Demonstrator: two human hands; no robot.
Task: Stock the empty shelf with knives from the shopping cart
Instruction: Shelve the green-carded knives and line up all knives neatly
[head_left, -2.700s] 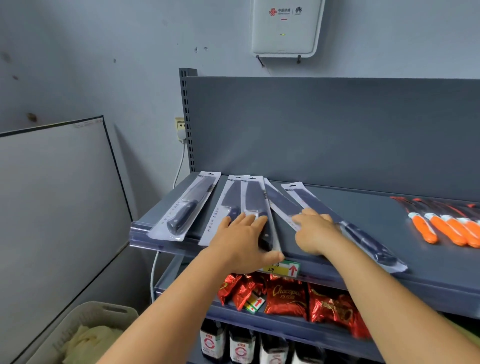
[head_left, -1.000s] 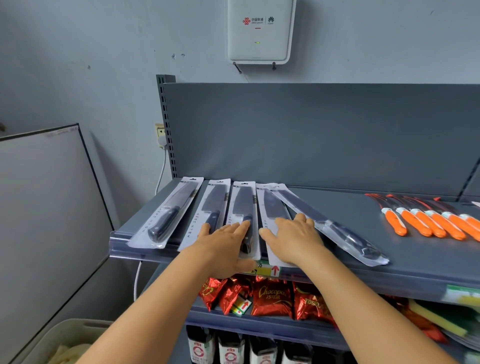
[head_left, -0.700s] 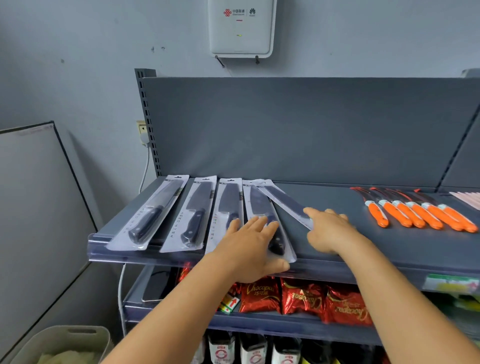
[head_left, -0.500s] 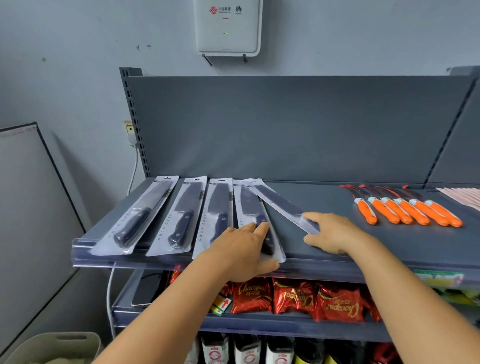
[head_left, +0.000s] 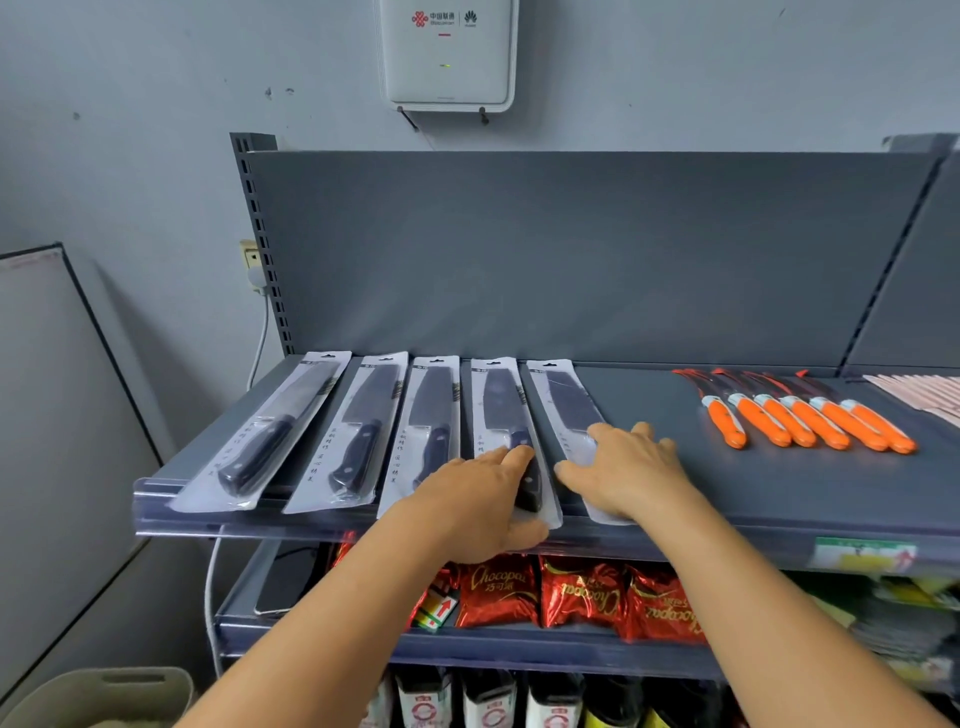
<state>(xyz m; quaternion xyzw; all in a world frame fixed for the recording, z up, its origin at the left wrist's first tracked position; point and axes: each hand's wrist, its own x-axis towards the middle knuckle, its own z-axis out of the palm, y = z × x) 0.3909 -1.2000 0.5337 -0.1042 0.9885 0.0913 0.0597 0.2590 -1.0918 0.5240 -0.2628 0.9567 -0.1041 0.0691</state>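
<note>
Five dark-handled knives (head_left: 363, 436) in clear blister packs, side by side on grey shelf (head_left: 753, 483)

Likely a small shop, metal display shelf (head_left: 727, 499), price tag (head_left: 865, 555), snack packets (head_left: 576, 592)

We see soft, even, rather cool light with no hard glare. A diagonal shadow falls on the wall (head_left: 171, 322) at nine o'clock. Toward three o'clock the shelf (head_left: 779, 483) edges bow from wide-angle distortion; bottom corners blur slightly.
</note>
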